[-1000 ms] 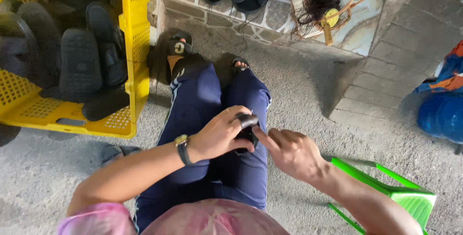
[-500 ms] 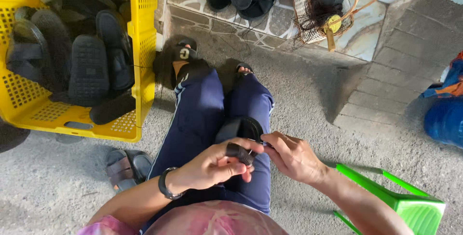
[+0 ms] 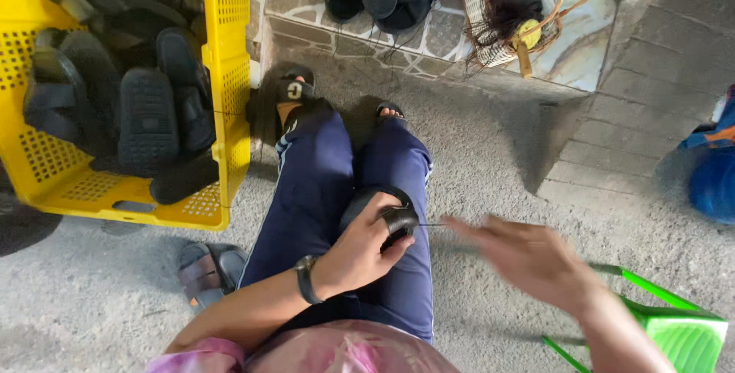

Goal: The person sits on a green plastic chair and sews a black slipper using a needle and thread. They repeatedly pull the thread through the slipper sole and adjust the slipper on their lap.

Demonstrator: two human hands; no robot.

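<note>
We see our left hand (image 3: 360, 250) gripping a black sandal (image 3: 387, 216) on our lap, right hand (image 3: 528, 258) blurred, fingers spread open just beside it, thin thread (image 3: 430, 224) between them, yellow crate (image 3: 222, 105) of dark sandals on the left, green stool (image 3: 681, 327) at right

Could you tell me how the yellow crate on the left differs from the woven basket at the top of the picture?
The yellow crate is rigid perforated plastic with square walls; the woven basket is pale wicker, rounder, with a curved orange handle. The crate is much the larger in view. The crate sits on the grey ground beside the person's legs; the basket rests on the raised tiled step. The crate holds many dark sandals; the basket holds dark, tangled stuff I cannot identify. Both are open-topped containers.
</note>
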